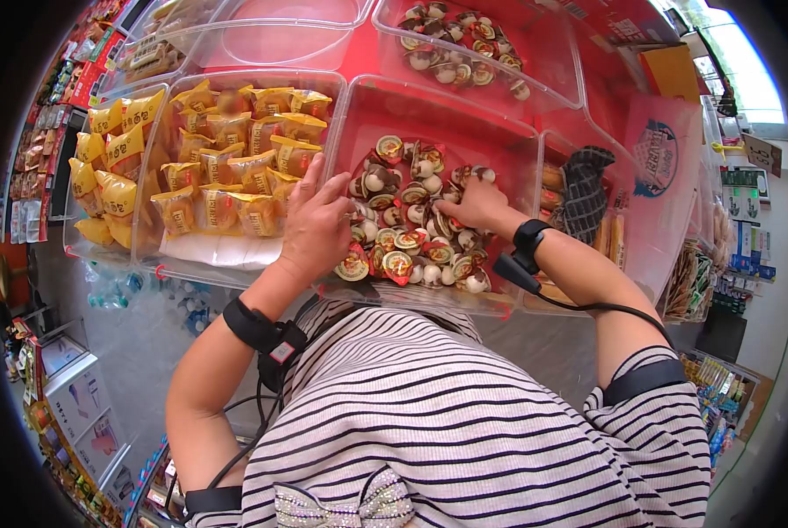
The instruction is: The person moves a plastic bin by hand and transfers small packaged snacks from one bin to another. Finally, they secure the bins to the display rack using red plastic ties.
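A clear plastic bin [372, 95] on a red display holds a pile of small round wrapped snacks [409, 239] in brown, white and orange wrappers. My left hand [316, 222] lies flat on the left side of that pile, fingers spread, against the bin's left wall. My right hand [471, 204] reaches into the middle of the pile, fingers curled down among the packets; whether it grips one I cannot tell. Both wrists wear black straps with cables.
Left of this bin stands a clear bin of yellow snack packets [222, 167]. Behind it is another bin with the same round snacks [457, 51]. A dark checked cloth [585, 189] lies in the bin to the right. Store shelves [746, 220] line both sides.
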{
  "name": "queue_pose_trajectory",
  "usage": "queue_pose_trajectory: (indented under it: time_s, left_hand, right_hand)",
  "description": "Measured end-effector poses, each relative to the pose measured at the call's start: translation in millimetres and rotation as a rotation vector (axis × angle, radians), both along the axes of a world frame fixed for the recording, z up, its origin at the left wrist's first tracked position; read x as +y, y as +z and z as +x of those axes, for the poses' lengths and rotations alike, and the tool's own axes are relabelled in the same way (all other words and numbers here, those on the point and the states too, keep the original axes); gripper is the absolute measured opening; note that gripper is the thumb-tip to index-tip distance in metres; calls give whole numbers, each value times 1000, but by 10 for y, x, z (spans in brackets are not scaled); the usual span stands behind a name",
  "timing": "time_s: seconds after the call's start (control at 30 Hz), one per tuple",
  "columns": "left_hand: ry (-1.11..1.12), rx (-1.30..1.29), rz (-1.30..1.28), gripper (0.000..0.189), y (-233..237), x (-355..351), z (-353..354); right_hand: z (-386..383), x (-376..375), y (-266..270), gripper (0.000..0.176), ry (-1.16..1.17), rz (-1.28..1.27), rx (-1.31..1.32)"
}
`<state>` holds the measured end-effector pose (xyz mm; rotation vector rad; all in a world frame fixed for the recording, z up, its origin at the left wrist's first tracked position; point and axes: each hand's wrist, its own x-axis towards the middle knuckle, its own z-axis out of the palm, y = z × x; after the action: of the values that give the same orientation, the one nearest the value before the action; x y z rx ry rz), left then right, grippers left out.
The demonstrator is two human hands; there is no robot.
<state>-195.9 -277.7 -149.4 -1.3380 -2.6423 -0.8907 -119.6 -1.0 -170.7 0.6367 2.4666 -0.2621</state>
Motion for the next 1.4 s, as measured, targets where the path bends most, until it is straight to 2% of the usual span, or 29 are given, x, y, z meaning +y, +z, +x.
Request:
queue_pose_trajectory:
  time_s: [0.1, 0.13, 0.17, 0.27, 0.37, 0.4, 0.43, 0.5, 0.6, 0.7, 0.73, 0.83, 0.87, 0.97, 1.0, 1.1, 1.13, 1.23, 1.27, 1.4]
  left_hand:
    - [1, 7, 7, 15, 7, 20, -3]
    - [5, 12, 13, 16, 22, 27, -4]
    - [5, 13, 17, 16, 23, 24, 10]
    - [-5, 29, 9, 17, -17, 11, 5]
    - [0, 29, -6, 16, -17, 22, 1]
    - [-5, 28, 1, 16, -20, 27, 1]
    - [-8, 27, 6, 16, -25, 26, 4]
    - [-5, 28, 2, 16, -21, 14, 3]
    - [-4, 34, -8, 16, -16, 29, 8]
    - [-1, 44, -10, 16, -32, 30, 0]
    - [1, 47, -9, 16, -31, 32, 1]
    - [5, 52, -8, 16, -32, 30, 2]
    - [1, 56, -9, 16, -31, 30, 1]
    - [-2, 72, -26, 17, -28, 38, -2]
    - [-3, 69, -36, 17, -29, 41, -1]
    - [2, 53, -54, 16, -21, 35, 4]
    - [1, 42, -55, 15, -8, 30, 10]
    - [-1, 33, -64, 15, 12, 33, 12]
    - [-1, 33, -67, 15, 14, 35, 12]
    - [-1, 57, -67, 15, -25, 26, 11]
  right_hand:
    - [44, 114, -63, 86, -111, -350, -305]
    - [115, 37, -202, 85, -69, -337, -185]
    - [159, 55, -299, 83, -62, -325, -248]
    - [143, -33, -156, 89, -81, -360, -424]
    - [282, -51, -84, 86, -360, -635, -472]
    - [344, -138, 81, 90, -336, -907, -391]
    - [318, -102, -166, 89, -286, -660, -537]
    - [343, -126, -224, 95, -212, -769, -443]
    - [261, -214, -131, 94, -183, -798, -525]
    - [263, -247, 308, 88, -182, -984, -388]
    - [311, -241, 352, 80, -280, -1049, -335]
    - [345, -160, 255, 89, -318, -957, -196]
    - [378, -176, 235, 97, -354, -976, -218]
    - [349, -297, 244, 106, -133, -881, -224]
    - [333, -321, 215, 111, -263, -921, -312]
    - [273, -442, 184, 111, -7, -894, -199]
    - [278, -488, 282, 108, 21, -941, -146]
    - [321, -649, 310, 96, 136, -770, -32]
    - [319, -665, 320, 90, 110, -766, -24]
    - [226, -612, 260, 90, 213, -918, -122]
